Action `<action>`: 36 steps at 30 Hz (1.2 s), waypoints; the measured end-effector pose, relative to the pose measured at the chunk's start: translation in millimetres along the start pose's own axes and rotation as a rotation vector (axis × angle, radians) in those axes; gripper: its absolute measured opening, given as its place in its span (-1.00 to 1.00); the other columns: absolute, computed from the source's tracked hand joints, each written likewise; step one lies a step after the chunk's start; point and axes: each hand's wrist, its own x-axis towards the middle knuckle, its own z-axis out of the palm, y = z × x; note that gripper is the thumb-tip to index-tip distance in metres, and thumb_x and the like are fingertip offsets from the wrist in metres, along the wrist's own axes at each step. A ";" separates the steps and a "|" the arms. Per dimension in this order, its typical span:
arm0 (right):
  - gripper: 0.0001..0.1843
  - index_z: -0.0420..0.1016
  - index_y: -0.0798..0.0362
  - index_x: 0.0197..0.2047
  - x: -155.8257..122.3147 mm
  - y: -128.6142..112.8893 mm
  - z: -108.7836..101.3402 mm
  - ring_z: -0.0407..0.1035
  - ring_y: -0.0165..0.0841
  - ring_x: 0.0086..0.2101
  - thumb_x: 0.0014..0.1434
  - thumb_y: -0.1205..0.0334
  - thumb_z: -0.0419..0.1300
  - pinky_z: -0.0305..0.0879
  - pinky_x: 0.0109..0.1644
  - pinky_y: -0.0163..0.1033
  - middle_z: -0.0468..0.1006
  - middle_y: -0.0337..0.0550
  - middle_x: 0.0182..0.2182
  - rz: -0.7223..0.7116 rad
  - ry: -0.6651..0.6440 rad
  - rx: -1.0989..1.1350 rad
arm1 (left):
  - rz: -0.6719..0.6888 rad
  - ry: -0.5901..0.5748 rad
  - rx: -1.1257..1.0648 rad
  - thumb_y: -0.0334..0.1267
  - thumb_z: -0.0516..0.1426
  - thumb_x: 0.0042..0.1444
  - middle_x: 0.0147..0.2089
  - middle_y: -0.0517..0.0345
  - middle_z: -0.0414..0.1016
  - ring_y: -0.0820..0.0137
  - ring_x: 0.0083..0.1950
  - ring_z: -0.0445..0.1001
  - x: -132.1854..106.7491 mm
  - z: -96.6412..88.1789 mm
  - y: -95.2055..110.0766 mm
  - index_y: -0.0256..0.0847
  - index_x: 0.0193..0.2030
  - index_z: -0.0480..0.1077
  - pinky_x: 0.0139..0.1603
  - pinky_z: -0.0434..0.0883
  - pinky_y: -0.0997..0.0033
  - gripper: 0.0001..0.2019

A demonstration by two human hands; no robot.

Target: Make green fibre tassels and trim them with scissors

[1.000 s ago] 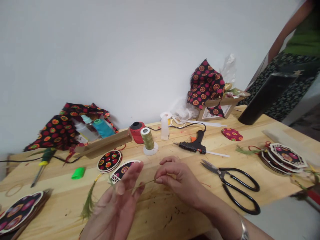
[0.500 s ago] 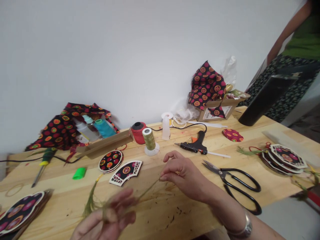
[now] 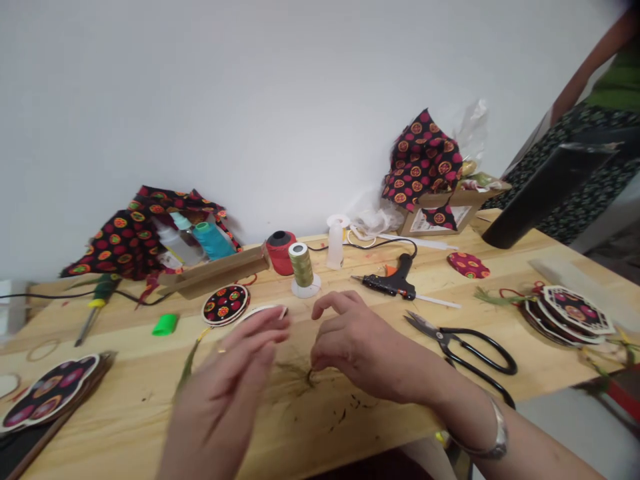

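Note:
My right hand is closed in a pinch on a thin green feather strand low over the wooden table. My left hand, blurred by motion, has its fingers stretched out just left of the strand and holds nothing I can see. Behind its fingertips a fan-shaped ornament is mostly hidden, next to a round fabric-covered ornament. A green feather lies on the table to the left.
Black scissors, a black glue gun, an olive thread spool and a red spool lie behind my hands. Stacks of ornaments sit right and left. A person stands at the far right with a black roll.
My right hand dropped toward the table with the strand. My left hand swung down, then came back up and forward with fingers out, covering the fan-shaped ornament. The view shifted slightly.

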 end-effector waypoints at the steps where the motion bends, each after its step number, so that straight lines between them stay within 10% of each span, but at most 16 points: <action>1: -0.82 0.54 0.04 -0.37 0.8 -0.5 -0.5 0.17 -0.27 -0.01 0.14 0.47 0.16 -0.01 0.06 -0.11 0.58 -0.27 -0.41 -0.012 0.002 -0.028 | 0.074 -0.063 0.178 -0.30 0.25 -0.03 0.03 0.20 0.53 0.15 0.17 0.30 -2.6 14.5 -4.9 -0.03 -0.32 0.60 0.19 0.13 0.40 -0.87; 6: -0.83 0.50 0.05 -0.44 3.2 0.3 0.8 0.18 -0.28 -0.05 0.14 0.44 0.17 -0.03 0.03 -0.13 0.55 -0.26 -0.44 -0.057 -0.008 -0.124 | 0.043 -0.212 0.406 -0.17 0.16 0.07 -0.35 0.16 0.58 0.24 -0.22 0.48 -4.7 35.0 -24.7 -0.03 -0.18 0.55 -0.18 0.32 0.39 -0.80; 10: -0.82 0.47 0.08 -0.48 5.1 2.0 5.6 0.17 -0.22 -0.03 0.15 0.43 0.17 -0.04 0.02 -0.11 0.52 -0.22 -0.48 -0.081 -0.031 -0.203 | -0.161 -0.367 0.252 -0.11 0.14 0.08 -0.57 0.23 0.37 0.43 -0.57 0.25 -3.9 28.5 -29.3 -0.15 -0.39 0.54 -0.54 0.19 0.47 -0.79; 23: -0.86 0.45 0.09 -0.42 6.6 2.7 3.3 0.15 -0.19 0.02 0.19 0.35 0.17 0.04 0.02 -0.08 0.50 -0.16 -0.35 -0.122 -0.023 -0.337 | -0.498 -0.295 0.017 -0.19 0.26 -0.05 -0.65 0.33 0.19 0.63 -0.68 0.01 -7.8 24.7 -40.4 -0.30 -0.42 0.52 -0.67 -0.11 0.56 -0.81; 30: -0.87 0.47 0.14 -0.21 -64.1 18.8 -2.7 0.33 -0.15 -0.20 0.13 0.36 0.17 0.29 -0.12 -0.05 0.52 -0.01 -0.26 0.406 0.178 -0.574 | -0.585 -0.214 -0.065 -0.10 0.29 -0.12 -0.71 0.37 0.17 0.66 -0.71 -0.05 -8.0 19.2 -51.1 -0.33 -0.39 0.53 -0.67 -0.18 0.55 -0.71; 36: -0.68 0.47 0.25 -0.10 -149.4 30.8 -2.6 0.43 -0.09 -0.22 0.11 0.29 0.08 0.42 -0.16 -0.03 0.55 0.10 -0.22 0.683 0.093 -0.692 | -0.563 -0.131 -0.095 -0.10 0.31 -0.17 -0.72 0.44 0.05 0.65 -0.70 -0.09 -6.9 19.3 -54.8 -0.34 -0.36 0.55 -0.67 -0.20 0.54 -0.68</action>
